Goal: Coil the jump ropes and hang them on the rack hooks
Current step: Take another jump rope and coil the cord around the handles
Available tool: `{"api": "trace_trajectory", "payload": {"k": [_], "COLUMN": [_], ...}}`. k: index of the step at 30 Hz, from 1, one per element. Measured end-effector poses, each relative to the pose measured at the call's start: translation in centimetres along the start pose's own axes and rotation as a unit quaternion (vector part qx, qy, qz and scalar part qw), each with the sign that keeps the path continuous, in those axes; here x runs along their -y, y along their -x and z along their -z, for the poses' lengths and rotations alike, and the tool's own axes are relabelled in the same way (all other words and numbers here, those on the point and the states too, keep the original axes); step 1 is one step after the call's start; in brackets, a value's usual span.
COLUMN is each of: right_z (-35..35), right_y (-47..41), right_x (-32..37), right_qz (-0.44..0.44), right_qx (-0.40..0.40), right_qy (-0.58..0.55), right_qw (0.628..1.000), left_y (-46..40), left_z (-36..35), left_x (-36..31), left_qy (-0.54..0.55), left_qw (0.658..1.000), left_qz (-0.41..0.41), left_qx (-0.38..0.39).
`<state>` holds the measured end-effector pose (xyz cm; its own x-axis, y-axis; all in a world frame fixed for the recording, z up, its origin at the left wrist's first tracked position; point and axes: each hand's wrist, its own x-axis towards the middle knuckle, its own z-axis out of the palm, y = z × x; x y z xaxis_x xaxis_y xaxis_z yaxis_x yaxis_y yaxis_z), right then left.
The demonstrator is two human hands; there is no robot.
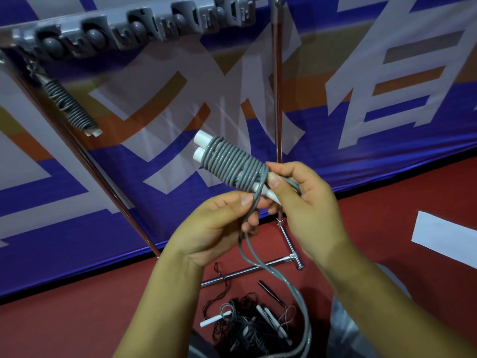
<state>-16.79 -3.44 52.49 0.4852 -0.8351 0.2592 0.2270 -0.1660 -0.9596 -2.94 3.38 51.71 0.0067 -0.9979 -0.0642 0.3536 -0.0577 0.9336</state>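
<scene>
The right hand (307, 202) is gripping the bottom end of a grey jump rope (232, 164), its fingers curled round the two white handles (204, 146). The rope is wrapped in tight rings round both handles, which are pointing up and to the left. The left hand (219, 223) is pinching the loose rope end (258, 254) just under the bundle, thumb pressing on it. That loose end is hanging down in a long loop between the two arms.

Another coiled grey rope (69, 107) is hanging from the left end of the grey hook rail (134, 27) on the metal rack (277, 99). A pile of tangled ropes (247, 326) is lying on the red floor (77, 319) below the hands, near the rack's foot bar. A blue banner (361, 125) is hanging behind the rack.
</scene>
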Motion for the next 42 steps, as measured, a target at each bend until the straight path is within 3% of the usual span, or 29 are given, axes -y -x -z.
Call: {"api": "trace_trajectory", "payload": {"k": [5,12,16,19,22,27,30,33,37,42], "right_z": [0.4,0.1,0.0,-0.1,-0.1,0.3,0.7,0.8,0.8,0.3], "right_y": [-0.1,0.1,0.2,0.3,0.4,0.4,0.2,0.0,0.0,0.7], "right_x": [0.1,0.4,0.3,0.5,0.7,1.2,1.1,0.1,-1.7,-1.9], "right_qz": [-0.005,0.009,-0.023,-0.042,-0.066,-0.152,-0.173,-0.145,-0.015,0.097], "right_qx": [-0.01,-0.017,-0.016,-0.014,-0.001,0.074,0.11,0.104,0.039,0.007], "right_qy": [0.01,-0.02,-0.054,-0.085,-0.132,-0.212,-0.215,-0.159,0.03,0.131], "right_qw": [1.0,1.0,0.998,0.995,0.989,0.963,0.955,0.971,0.999,0.987], "left_y": [0.2,1.0,1.1,0.9,0.6,0.5,0.6,0.7,0.8,0.5], "left_z": [-0.2,-0.6,-1.1,-1.7,-1.4,-0.8,-1.1,-1.8,-2.9,-3.9], "left_x": [0.0,0.6,0.8,0.8,0.7,0.3,0.1,0.3,0.1,-0.2], "left_qy": [0.019,-0.099,-0.228,-0.219,-0.167,-0.074,-0.063,-0.109,-0.166,-0.099], "left_qw": [1.0,0.976,0.931,0.92,0.936,0.964,0.964,0.956,0.933,0.933], "left_qz": [-0.018,-0.146,-0.181,-0.204,-0.205,-0.228,-0.22,-0.202,-0.203,-0.213], "left_qx": [-0.001,-0.125,-0.22,-0.253,-0.231,-0.114,-0.136,-0.184,-0.248,-0.274]}}
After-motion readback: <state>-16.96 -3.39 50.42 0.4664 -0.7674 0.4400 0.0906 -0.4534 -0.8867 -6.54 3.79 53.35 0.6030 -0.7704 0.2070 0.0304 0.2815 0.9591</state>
